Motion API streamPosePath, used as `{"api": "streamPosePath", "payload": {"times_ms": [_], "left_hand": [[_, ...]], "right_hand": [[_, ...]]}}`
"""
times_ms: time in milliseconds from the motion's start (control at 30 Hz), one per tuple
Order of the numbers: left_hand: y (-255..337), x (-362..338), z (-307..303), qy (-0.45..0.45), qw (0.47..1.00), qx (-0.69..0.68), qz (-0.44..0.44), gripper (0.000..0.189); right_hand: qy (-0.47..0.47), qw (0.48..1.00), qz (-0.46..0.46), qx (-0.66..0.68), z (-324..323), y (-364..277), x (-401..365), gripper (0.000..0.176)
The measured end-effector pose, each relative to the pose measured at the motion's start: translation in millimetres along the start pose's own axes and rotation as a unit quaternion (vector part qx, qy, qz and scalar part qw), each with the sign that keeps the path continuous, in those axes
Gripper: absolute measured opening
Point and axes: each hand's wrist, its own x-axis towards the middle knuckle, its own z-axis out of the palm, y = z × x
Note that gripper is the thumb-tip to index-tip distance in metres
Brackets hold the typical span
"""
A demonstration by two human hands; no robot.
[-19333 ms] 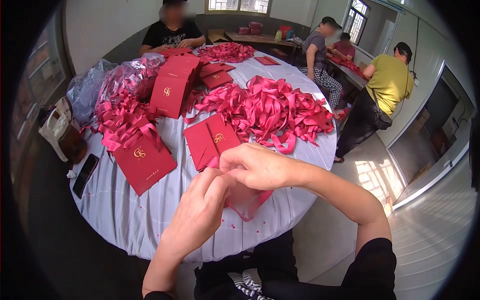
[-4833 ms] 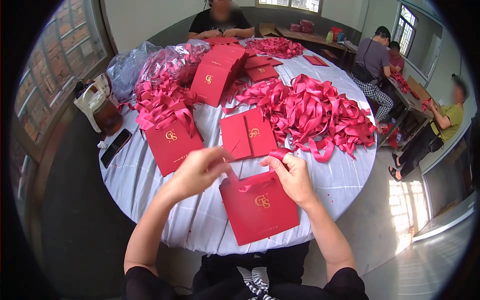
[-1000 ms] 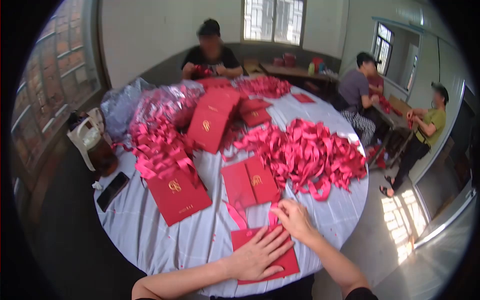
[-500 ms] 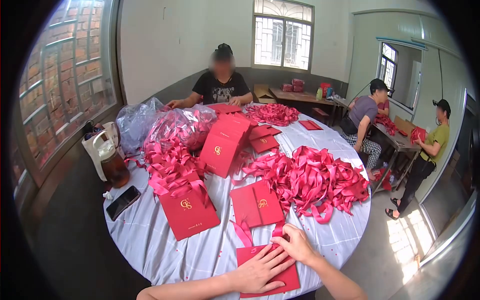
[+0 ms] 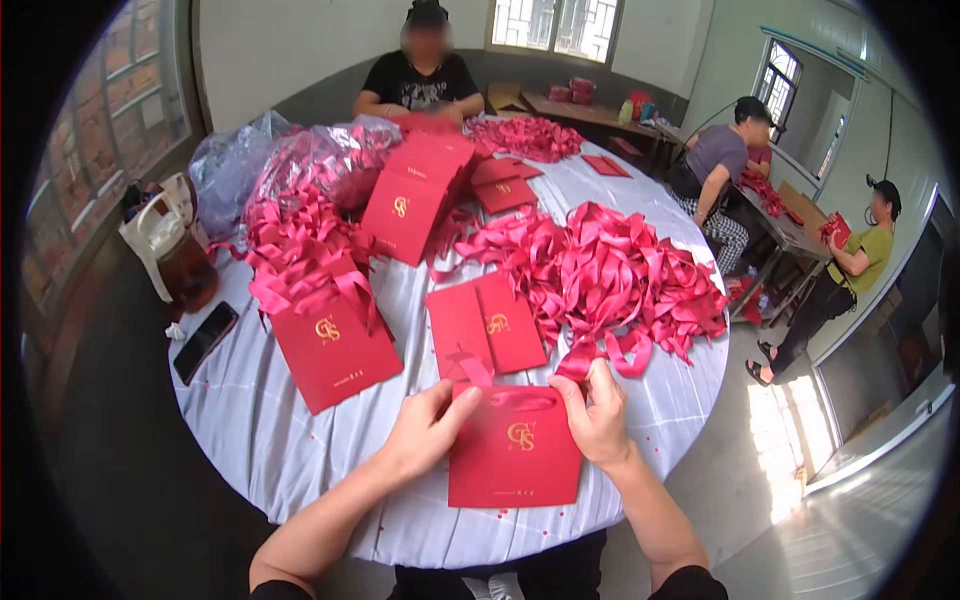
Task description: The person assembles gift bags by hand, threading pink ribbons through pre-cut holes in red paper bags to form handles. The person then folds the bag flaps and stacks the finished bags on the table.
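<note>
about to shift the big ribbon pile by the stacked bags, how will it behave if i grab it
The ribbon pile will probably flop and sag, since its strips bend in loose loops. It may trail strands or come apart, as they lie tangled and unbound. The glossy sheen suggests a slippery surface.

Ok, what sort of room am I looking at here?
Probably a small workshop for hand-finishing gift bags: a heap of loose red ribbons on the round table, matching flat red bags, and a co-worker holding a red item at another table.
</note>
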Motion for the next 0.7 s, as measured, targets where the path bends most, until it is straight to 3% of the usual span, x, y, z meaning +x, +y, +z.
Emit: {"api": "streamPosePath", "payload": {"times_ms": [100,167,267,467,567,700], "left_hand": [[12,-5,5,-0.040,0.948,-0.301,-0.091,0.040],[-2,3,2,-0.085,0.912,-0.389,-0.099,0.028],[-4,3,0,-0.116,0.893,-0.420,-0.115,0.024],[0,2,4,-0.113,0.903,-0.405,-0.087,0.026],[0,-2,9,-0.106,0.899,-0.418,-0.074,0.024],[3,-5,12,-0.093,0.904,-0.414,-0.053,0.024]], "right_hand": [[0.007,1.000,-0.019,-0.015,-2,-6,-1,0.016],[0.003,1.000,-0.024,-0.014,0,0,-6,0.017],[0.005,0.998,-0.064,-0.019,2,-2,-5,0.019],[0.008,0.993,-0.108,-0.048,4,-6,-5,0.020],[0.018,0.995,-0.077,-0.064,4,-6,-6,0.017],[0.016,0.999,0.030,0.035,9,1,-10,0.019]]}}
